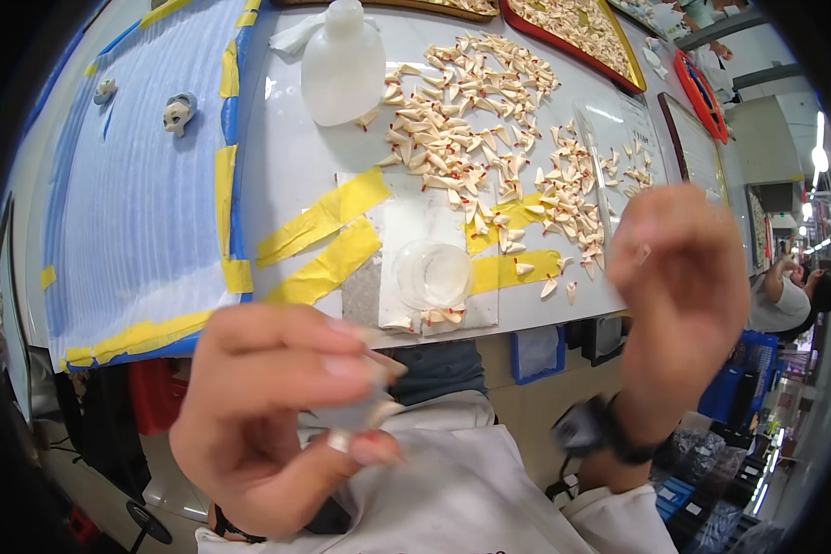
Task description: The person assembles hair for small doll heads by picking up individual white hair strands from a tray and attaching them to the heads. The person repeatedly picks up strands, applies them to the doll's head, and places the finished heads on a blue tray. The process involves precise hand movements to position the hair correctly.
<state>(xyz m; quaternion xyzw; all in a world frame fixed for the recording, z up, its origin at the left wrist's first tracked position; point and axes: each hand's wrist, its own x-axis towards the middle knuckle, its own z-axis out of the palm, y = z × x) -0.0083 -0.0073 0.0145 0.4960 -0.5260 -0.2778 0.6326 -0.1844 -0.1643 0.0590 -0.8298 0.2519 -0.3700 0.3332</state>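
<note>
My left hand (258,406) is raised near the front of the table, its fingers and thumb closed on a small grey figurine head (365,406) with cream pointed bits. Blur hides its detail. On the right my right hand (679,268) is curled, thumb and forefinger pinched together; whatever is in the pinch is too small and blurred to name. Between the hands a clear round dish (434,275) rests on a white board (406,208). Many small cream pointed pieces with red tips (462,138) lie spread over the table behind it.
A translucent plastic bottle (343,69) stands at the back. Two figurine heads (177,115) lie on a blue ribbed mat (148,222) edged with yellow tape, at left. A red-rimmed tray (572,60) holds more pointed pieces. Another person (787,300) is off to the right.
</note>
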